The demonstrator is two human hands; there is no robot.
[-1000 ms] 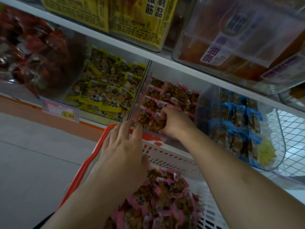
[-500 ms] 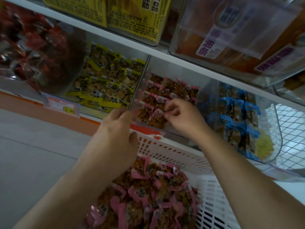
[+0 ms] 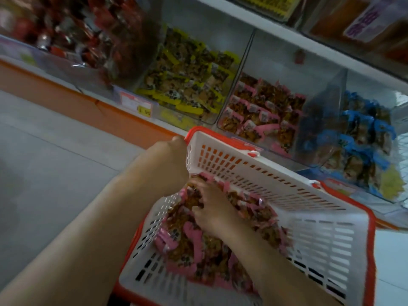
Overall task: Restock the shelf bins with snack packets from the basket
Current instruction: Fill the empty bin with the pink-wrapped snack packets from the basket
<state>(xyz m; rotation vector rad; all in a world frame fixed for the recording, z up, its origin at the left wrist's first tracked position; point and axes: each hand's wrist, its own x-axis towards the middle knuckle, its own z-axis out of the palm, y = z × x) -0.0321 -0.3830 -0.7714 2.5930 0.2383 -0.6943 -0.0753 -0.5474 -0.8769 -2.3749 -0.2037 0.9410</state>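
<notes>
The right hand [image 3: 212,208] curls into pink packets [image 3: 187,246] in the basket [image 3: 309,228]; the left hand [image 3: 174,155] holds its corner, fingers hidden.

Left hand [image 3: 170,160] fingers hidden behind basket [image 3: 254,180] corner; red packets [image 3: 88,29] blurred.

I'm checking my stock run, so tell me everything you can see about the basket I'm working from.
The basket is white perforated plastic with a red-orange rim, slots cut through its walls. It sits tilted in front of the shelf bins, beside the pink-packet bin. A heap of pink-edged snack packets fills its floor. The left hand is at its near-left corner, and the right hand digs into the packets inside, fingers curled among them.
</notes>
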